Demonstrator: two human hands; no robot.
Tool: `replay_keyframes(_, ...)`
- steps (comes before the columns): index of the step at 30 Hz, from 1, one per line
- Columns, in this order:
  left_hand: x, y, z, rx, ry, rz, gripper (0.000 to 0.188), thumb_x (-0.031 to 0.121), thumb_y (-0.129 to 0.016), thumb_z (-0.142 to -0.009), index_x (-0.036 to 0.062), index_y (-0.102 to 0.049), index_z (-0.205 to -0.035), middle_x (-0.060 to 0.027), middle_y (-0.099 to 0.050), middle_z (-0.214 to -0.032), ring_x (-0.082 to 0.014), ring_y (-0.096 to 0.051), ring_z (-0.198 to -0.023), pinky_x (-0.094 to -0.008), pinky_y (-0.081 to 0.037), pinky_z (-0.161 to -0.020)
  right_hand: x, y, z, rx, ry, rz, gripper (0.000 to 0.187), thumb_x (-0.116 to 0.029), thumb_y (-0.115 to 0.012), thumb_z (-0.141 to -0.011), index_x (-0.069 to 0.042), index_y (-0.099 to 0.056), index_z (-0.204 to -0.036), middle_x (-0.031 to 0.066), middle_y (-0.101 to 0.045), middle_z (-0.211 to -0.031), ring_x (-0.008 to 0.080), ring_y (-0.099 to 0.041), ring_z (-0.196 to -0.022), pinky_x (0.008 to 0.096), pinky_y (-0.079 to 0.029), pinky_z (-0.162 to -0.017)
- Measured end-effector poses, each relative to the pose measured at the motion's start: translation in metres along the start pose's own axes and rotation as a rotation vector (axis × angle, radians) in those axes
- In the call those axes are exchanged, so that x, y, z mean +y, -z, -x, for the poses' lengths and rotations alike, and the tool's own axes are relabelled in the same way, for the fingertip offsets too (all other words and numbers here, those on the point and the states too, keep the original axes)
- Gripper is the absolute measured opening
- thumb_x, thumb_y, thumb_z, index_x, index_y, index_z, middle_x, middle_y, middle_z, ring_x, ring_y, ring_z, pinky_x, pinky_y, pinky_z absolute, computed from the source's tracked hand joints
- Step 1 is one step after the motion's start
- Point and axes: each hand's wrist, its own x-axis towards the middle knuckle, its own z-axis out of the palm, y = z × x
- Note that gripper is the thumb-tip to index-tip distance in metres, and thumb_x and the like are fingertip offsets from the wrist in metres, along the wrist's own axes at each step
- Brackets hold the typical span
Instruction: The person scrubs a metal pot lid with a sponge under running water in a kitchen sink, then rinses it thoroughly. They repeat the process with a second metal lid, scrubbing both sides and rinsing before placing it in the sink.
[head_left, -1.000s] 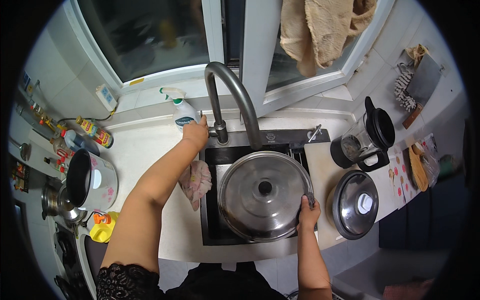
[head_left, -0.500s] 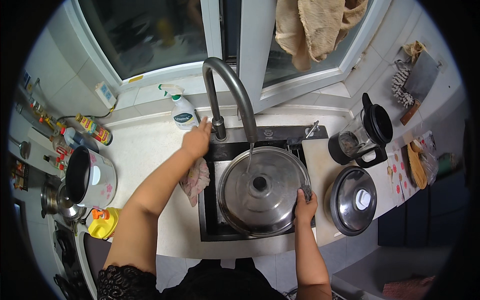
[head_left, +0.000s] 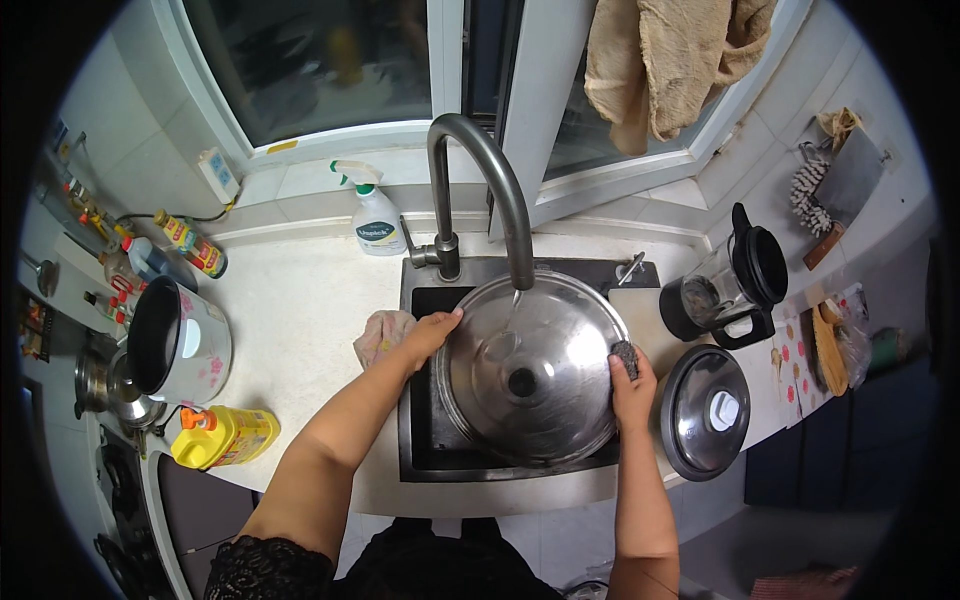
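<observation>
A large round steel pot lid with a black knob is held over the dark sink, and water from the curved faucet runs onto it. My left hand grips the lid's left rim. At the right rim, my right hand closes on the edge with a grey scouring pad pinched between its fingers and the metal. Beside the sink's left edge lies a crumpled pinkish cloth, close to my left wrist. The lid's underside is hidden.
On the left stand a white pot with flowers, a yellow bottle and several sauce bottles. A spray bottle is behind the cloth. To the right are a blender jug, a cutting board and an oval lidded pot.
My left hand has come down from the faucet handle to the lid's left rim. The lid has tilted, its knob now lower. The view has shifted slightly.
</observation>
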Motion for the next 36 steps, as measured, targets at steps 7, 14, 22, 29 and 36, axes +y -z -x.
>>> replay_keyframes(7,0.017,0.02,0.024,0.0,0.157,0.24,0.022,0.027,-0.056,-0.094,0.0054,-0.061,-0.093,-0.0048,-0.065,-0.079,-0.0126,-0.062,-0.062,-0.0283,-0.053,-0.055,0.073,-0.023,-0.032,-0.047,-0.162,0.079,0.032,-0.023,-0.065,-0.086,0.001,-0.063,-0.107,0.0053,-0.066,-0.09,0.0128,-0.059,-0.08,0.0269,-0.047,-0.075)
replay_keyframes(14,0.064,0.03,0.084,0.105,0.07,0.224,0.03,0.028,-0.053,-0.095,-0.0008,-0.063,-0.098,-0.0089,-0.067,-0.083,-0.0158,-0.062,-0.066,-0.0306,-0.052,-0.062,0.116,-0.098,-0.012,-0.091,-0.129,0.286,0.039,-0.031,-0.059,-0.087,-0.001,-0.061,-0.112,0.0206,-0.065,-0.101,0.0337,-0.063,-0.094,0.0374,-0.048,-0.084)
replay_keyframes(22,0.023,0.021,0.09,0.231,-0.102,0.199,0.032,0.028,-0.051,-0.096,-0.001,-0.061,-0.103,-0.009,-0.066,-0.092,-0.0147,-0.059,-0.079,-0.0271,-0.048,-0.075,0.037,-0.17,-0.045,-0.446,0.162,0.482,0.052,-0.027,-0.055,-0.085,-0.007,-0.043,-0.132,0.0218,-0.046,-0.13,0.0378,-0.04,-0.122,0.0476,-0.031,-0.102)
replay_keyframes(29,0.033,-0.006,0.118,0.272,-0.186,0.407,0.032,0.029,-0.05,-0.097,0.0004,-0.064,-0.099,-0.0087,-0.067,-0.088,-0.0155,-0.061,-0.073,-0.0284,-0.05,-0.068,-0.025,-0.165,-0.045,-0.591,0.349,0.422,0.052,-0.001,-0.062,-0.068,-0.01,-0.057,-0.119,0.0163,-0.046,-0.126,0.0369,-0.044,-0.113,0.0435,-0.038,-0.097)
replay_keyframes(36,-0.005,-0.013,0.116,0.202,0.026,0.675,0.029,0.03,-0.051,-0.096,0.0039,-0.063,-0.095,-0.0062,-0.067,-0.088,-0.0147,-0.061,-0.073,-0.0296,-0.051,-0.068,-0.043,-0.16,-0.033,-0.688,0.422,0.473,0.038,0.003,-0.06,-0.074,-0.013,-0.066,-0.108,0.0137,-0.06,-0.105,0.034,-0.054,-0.1,0.039,-0.045,-0.086)
